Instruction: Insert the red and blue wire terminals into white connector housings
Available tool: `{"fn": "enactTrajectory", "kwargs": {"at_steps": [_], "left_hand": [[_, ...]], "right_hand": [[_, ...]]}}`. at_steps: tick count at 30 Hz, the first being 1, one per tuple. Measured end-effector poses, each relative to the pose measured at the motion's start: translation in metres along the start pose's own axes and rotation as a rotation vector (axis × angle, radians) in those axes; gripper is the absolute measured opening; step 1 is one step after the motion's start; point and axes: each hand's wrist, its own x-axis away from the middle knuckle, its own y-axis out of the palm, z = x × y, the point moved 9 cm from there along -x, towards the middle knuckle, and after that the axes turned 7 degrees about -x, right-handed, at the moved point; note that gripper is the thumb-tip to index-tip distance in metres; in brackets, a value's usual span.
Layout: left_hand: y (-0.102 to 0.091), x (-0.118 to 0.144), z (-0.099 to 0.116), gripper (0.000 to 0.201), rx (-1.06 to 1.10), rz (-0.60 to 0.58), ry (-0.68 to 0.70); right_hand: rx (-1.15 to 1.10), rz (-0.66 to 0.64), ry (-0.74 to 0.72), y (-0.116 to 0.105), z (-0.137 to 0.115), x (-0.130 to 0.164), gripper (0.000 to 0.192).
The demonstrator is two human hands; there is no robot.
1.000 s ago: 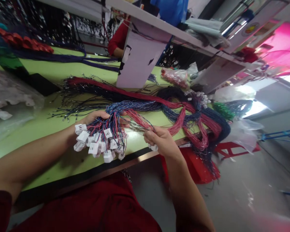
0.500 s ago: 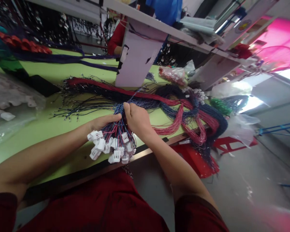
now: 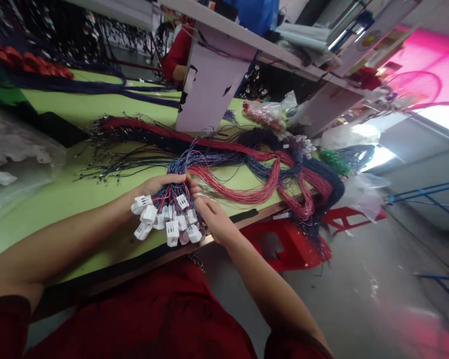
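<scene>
My left hand [image 3: 159,184] is closed round a bundle of thin blue and red wires [image 3: 177,188], its fingertips showing at the bundle's right side. White plastic connectors [image 3: 172,232] hang in a cluster from the wire ends, below that hand and over the table's front edge. At the right side of the cluster is my right hand [image 3: 213,217], with its fingers bent in towards the connectors. Part of those fingers is hidden, and what they pinch cannot be made out. The wires run back from the bundle across the table.
Long red wires [image 3: 239,192] and dark blue wires [image 3: 329,184] lie along the green table [image 3: 112,199]. A clear bag of white parts [image 3: 18,149] is at left. Behind stands a white panel [image 3: 213,85]; a co-worker's red sleeve [image 3: 175,52] shows beyond. A red stool [image 3: 284,244] is below.
My right hand has let go of the upper wires and moved down to the connectors' right side. My left hand now wraps round the bundle. Red wires have spread out to the right.
</scene>
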Motion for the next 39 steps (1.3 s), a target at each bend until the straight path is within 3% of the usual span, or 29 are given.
{"fn": "enactTrajectory", "kwargs": {"at_steps": [3, 6, 10, 14, 18, 20, 24, 26, 28, 30, 32, 34, 36, 39], "left_hand": [[0.006, -0.003, 0.002, 0.010, -0.139, 0.046, 0.040], [0.004, -0.002, 0.016, 0.018, -0.370, 0.176, 0.143], [0.008, -0.001, 0.027, 0.021, -0.557, 0.247, 0.226], [0.015, -0.004, -0.008, 0.029, -0.500, 0.164, 0.010], [0.024, 0.018, -0.059, 0.048, -0.337, -0.063, -0.260], [0.024, 0.038, -0.073, 0.053, -0.268, -0.174, -0.328], [0.022, 0.063, -0.084, 0.042, -0.356, -0.320, -0.404], [0.021, 0.062, -0.086, 0.036, -0.395, -0.302, -0.430], [0.019, 0.051, -0.080, 0.029, -0.377, -0.230, -0.371], [0.013, 0.038, -0.065, 0.022, -0.331, -0.129, -0.223], [0.008, 0.029, -0.050, 0.018, -0.274, -0.058, -0.092], [0.008, 0.025, -0.043, 0.015, -0.228, -0.054, -0.061], [0.016, 0.023, -0.044, 0.025, -0.233, -0.106, -0.100], [0.030, 0.024, -0.053, 0.041, -0.414, -0.195, -0.204]], "right_hand": [[-0.070, 0.026, 0.091, 0.004, 0.016, -0.009, 0.044], [-0.159, -0.043, 0.179, 0.008, 0.020, -0.019, 0.045], [-0.063, -0.154, 0.215, 0.021, 0.014, 0.000, 0.036], [0.160, -0.405, 0.152, 0.058, 0.003, 0.042, 0.025], [0.212, -0.491, 0.064, 0.077, -0.005, 0.067, 0.025], [0.200, -0.511, 0.079, 0.083, -0.003, 0.072, 0.023], [0.154, -0.488, 0.108, 0.090, 0.001, 0.072, 0.024], [0.173, -0.463, 0.098, 0.089, 0.003, 0.069, 0.024], [0.199, -0.431, 0.084, 0.081, 0.008, 0.065, 0.025], [0.236, -0.332, 0.042, 0.061, 0.009, 0.059, 0.025], [0.271, -0.123, -0.038, 0.026, 0.003, 0.052, 0.027], [0.196, 0.036, -0.070, -0.003, -0.002, 0.048, 0.038], [-0.059, -0.008, 0.049, -0.003, 0.007, 0.040, 0.049], [-0.434, -0.209, 0.293, 0.035, 0.021, 0.021, 0.058]]}}
